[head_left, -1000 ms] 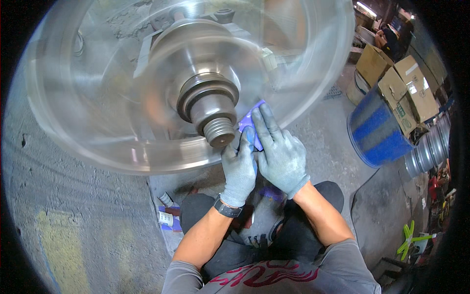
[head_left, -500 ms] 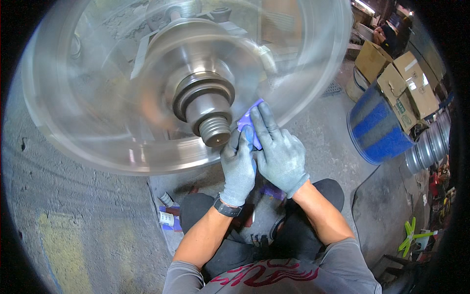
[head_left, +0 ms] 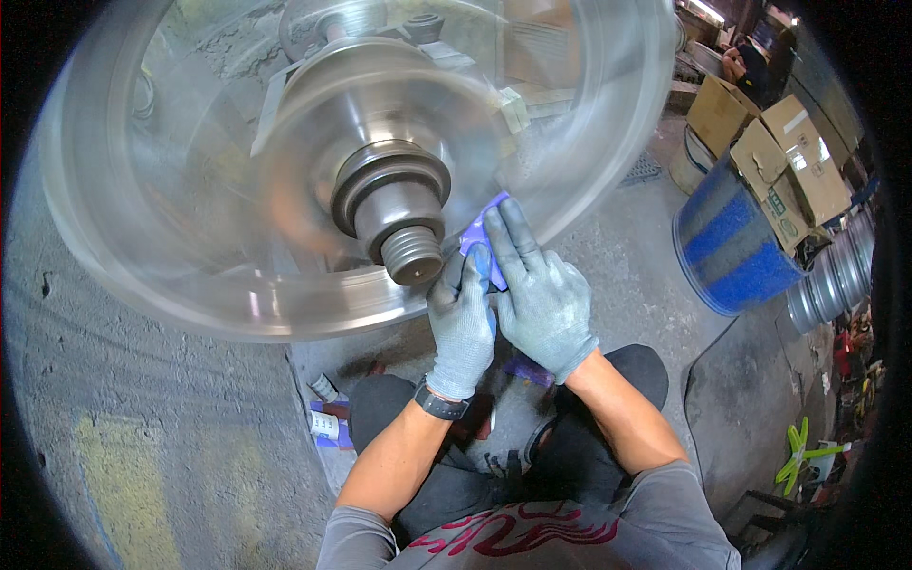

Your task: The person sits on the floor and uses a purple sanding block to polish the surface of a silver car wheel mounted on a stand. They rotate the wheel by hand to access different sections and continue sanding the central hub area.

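Note:
A large metal wheel rim (head_left: 275,321), smeared by its spin, fills the upper left on a stepped steel shaft (head_left: 394,211) with a threaded end. Just right of that thread, a folded purple sheet (head_left: 496,275) is pinched between my gloved hands against the wheel's near right side. My left hand (head_left: 463,328) is closed, its thumb pressing the sheet's lower part. My right hand (head_left: 548,299) lies over the sheet's right edge, two fingers reaching forward along it. The fingertips of the left hand and the sheet's contact face are hidden.
Right of me stands a blue drum (head_left: 727,242) with an open cardboard box (head_left: 793,171) on top. Beside it lie stacked metal rings (head_left: 831,285). A green star-shaped object (head_left: 793,456) is at lower right. Another person (head_left: 750,66) sits far right. Purple scraps (head_left: 530,370) lie between my legs.
The wheel's blur pattern differs as it spins. Both hands and the purple sheet keep nearly the same place; the view has shifted very slightly.

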{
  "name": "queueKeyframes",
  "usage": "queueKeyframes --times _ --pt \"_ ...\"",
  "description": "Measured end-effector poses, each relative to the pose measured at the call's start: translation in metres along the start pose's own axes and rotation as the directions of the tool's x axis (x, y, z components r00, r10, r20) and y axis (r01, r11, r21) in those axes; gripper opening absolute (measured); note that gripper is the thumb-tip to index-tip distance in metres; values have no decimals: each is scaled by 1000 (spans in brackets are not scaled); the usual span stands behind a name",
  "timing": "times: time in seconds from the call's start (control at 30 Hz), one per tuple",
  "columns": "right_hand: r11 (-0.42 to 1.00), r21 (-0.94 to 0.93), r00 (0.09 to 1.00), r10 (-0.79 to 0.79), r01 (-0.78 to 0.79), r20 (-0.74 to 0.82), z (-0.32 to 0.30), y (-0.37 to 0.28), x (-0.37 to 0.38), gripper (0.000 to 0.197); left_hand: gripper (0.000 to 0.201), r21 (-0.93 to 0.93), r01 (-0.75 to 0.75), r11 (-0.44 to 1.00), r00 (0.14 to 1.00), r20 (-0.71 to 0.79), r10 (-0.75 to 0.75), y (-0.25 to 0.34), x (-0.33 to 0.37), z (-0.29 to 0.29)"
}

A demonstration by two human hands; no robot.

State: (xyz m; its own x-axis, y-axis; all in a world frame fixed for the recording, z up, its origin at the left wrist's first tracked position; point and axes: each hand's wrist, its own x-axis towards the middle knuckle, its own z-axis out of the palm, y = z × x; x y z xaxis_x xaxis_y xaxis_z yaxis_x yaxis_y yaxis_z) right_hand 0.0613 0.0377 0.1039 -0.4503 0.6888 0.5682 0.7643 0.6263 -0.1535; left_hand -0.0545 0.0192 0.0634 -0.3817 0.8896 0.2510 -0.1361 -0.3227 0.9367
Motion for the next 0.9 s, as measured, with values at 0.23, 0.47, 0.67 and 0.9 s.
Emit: queueKeyframes --times 0.23,0.47,0.67,0.9 --pt "1000 3 1000 11 -11 -5 0 0 -1 81 31 19 1 1000 1000 22 -2 -3 1 -1" --pt "1000 5 1000 9 -9 -14 2 1 -2 82 31 13 -22 1000 999 26 22 -2 0 0" --pt "1000 20 1000 15 -15 -14 2 1 -4 82 33 43 -30 999 999 28 29 -5 0 0" --pt "1000 -11 999 13 -13 -44 12 6 -8 88 34 -20 21 1000 999 37 -20 -10 -1 1"
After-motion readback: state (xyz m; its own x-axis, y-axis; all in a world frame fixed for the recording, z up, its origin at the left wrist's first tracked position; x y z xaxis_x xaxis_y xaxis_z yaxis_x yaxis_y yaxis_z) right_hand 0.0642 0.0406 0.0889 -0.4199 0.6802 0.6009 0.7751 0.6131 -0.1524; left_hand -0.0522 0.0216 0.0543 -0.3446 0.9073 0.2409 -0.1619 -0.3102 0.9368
